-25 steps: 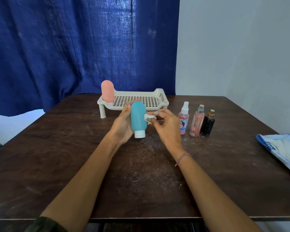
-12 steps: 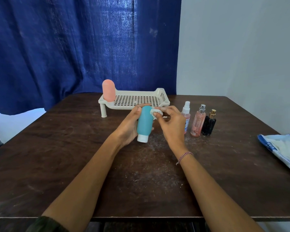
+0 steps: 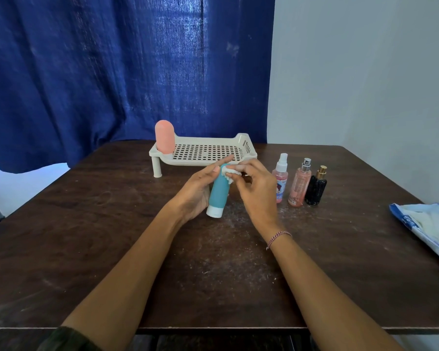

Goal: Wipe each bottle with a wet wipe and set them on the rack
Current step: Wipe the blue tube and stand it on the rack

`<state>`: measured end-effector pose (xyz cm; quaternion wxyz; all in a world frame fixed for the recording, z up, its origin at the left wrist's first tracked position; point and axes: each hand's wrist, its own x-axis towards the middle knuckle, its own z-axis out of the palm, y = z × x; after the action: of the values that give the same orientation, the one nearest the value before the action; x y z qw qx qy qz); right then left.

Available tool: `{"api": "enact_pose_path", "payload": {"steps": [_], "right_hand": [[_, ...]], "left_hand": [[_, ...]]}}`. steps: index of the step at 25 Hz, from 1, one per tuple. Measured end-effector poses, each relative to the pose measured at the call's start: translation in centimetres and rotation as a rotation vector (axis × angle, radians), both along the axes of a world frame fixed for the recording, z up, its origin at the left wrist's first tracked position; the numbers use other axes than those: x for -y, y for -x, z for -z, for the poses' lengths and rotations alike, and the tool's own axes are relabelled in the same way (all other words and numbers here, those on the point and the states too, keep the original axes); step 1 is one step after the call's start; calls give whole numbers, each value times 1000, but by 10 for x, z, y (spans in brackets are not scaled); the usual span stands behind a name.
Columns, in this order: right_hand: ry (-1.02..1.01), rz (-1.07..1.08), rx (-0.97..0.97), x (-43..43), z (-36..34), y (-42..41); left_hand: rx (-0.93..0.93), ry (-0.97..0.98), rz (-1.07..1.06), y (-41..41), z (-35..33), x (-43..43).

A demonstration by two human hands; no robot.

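Note:
My left hand (image 3: 197, 192) grips a teal bottle (image 3: 219, 192) with a white cap pointing down, tilted, above the table's middle. My right hand (image 3: 255, 190) pinches a small white wet wipe (image 3: 229, 173) against the bottle's rounded upper end. A pink bottle (image 3: 164, 136) stands upright on the left end of the white perforated rack (image 3: 208, 152) at the back. To the right of my hands stand a pink spray bottle with a white nozzle (image 3: 280, 177), a taller pink perfume bottle (image 3: 300, 184) and a black bottle with a gold cap (image 3: 316, 187).
A blue and white wipes pack (image 3: 426, 225) lies at the table's right edge. The dark wooden table (image 3: 112, 236) carries whitish dust marks near its middle. A blue curtain hangs behind the rack, a pale wall to the right.
The wipe has travelled from the bottle's side up to its rounded top end. The bottle has tilted and shifted slightly right in my left hand.

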<state>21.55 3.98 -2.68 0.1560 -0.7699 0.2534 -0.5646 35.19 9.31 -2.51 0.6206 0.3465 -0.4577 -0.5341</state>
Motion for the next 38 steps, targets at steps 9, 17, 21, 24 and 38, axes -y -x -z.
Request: {"api": "enact_pose_path", "payload": {"steps": [9, 17, 21, 24, 38], "right_hand": [[169, -120, -207, -18, 0, -8], [320, -138, -466, -28, 0, -13], [296, -149, -490, -28, 1, -13], [225, -138, -423, -26, 1, -12], [117, -110, -245, -19, 1, -10]], "left_hand": [[-142, 95, -59, -5, 1, 1], [-204, 131, -288, -14, -3, 0], [-223, 136, -376, -15, -6, -1], [-260, 140, -413, -15, -6, -1], [-369, 84, -389, -15, -8, 1]]}}
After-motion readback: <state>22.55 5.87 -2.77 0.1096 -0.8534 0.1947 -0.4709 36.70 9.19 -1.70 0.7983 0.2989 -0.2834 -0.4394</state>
